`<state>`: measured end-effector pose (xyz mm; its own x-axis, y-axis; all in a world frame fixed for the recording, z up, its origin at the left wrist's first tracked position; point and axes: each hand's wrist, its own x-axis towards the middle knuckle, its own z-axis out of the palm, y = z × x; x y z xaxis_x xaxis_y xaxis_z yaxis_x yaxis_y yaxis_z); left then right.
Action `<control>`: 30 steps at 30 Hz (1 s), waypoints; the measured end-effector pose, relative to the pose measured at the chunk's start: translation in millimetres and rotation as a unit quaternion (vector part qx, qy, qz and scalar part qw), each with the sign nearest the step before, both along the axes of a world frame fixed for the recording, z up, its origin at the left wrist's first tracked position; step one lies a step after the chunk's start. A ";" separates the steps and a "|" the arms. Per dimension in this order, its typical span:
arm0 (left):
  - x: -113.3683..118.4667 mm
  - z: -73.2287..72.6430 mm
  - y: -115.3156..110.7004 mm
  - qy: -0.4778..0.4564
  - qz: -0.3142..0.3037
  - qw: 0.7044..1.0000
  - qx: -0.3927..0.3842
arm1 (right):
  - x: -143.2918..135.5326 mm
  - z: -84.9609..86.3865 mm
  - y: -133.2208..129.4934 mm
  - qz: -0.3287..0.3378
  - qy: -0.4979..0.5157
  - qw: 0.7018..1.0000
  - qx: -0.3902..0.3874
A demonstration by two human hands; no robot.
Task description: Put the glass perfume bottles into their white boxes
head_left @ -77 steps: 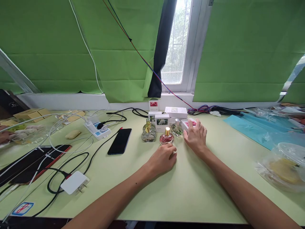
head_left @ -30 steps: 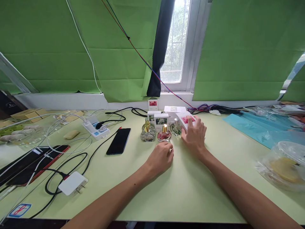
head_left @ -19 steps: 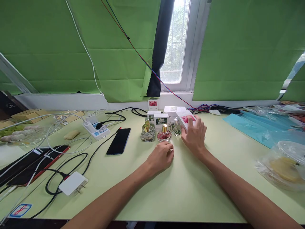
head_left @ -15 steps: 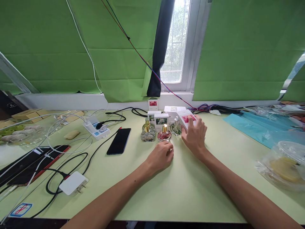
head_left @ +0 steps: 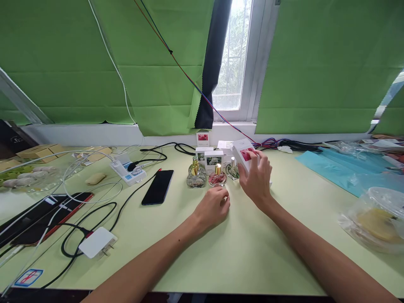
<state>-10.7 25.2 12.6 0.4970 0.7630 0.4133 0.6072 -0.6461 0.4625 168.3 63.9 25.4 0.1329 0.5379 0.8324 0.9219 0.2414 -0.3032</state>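
Gripped in my right hand point(head_left: 256, 179) is a small white perfume box point(head_left: 241, 148) with a pink flower picture, tilted to the left above the table. My left hand point(head_left: 213, 205) rests on the table with fingers curled; whether anything is inside them is hidden. Just beyond it stands a perfume bottle with red contents point(head_left: 217, 179) and a gold cap. To its left are clear bottles point(head_left: 196, 180) with gold caps. A bottle with green contents point(head_left: 232, 170) and a silver cap stands beside the held box. White boxes with a white flower picture point(head_left: 213, 166) stand behind the bottles.
A black phone point(head_left: 158, 187) lies left of the bottles. Cables, a white charger point(head_left: 98, 243) and a power strip point(head_left: 128, 169) spread over the left side. Blue plastic sheeting point(head_left: 334, 166) and a clear container point(head_left: 378, 214) lie at right. Another pink-pictured box point(head_left: 202, 139) stands by the window wall.
My right hand has moved slightly left and up with the white box, which is now tilted more. My left hand has stayed almost still.
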 end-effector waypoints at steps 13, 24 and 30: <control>-0.1 0.4 3.3 -0.111 0.024 0.990 0.082 | -15.9 -1.9 -11.8 0.188 0.021 0.981 0.046; -3.1 15.6 0.1 -0.304 0.092 0.948 0.033 | -22.0 1.2 -25.0 0.317 0.007 0.947 0.051; -5.4 20.5 -1.0 -0.320 0.071 0.944 0.048 | -24.7 -2.5 -24.3 0.340 0.001 0.940 0.035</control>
<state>-16.1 24.1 33.1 0.0173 0.7470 0.6646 0.3076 -0.6364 0.7074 143.5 39.6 22.8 -0.2213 0.4421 0.8692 0.5461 0.7946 -0.2652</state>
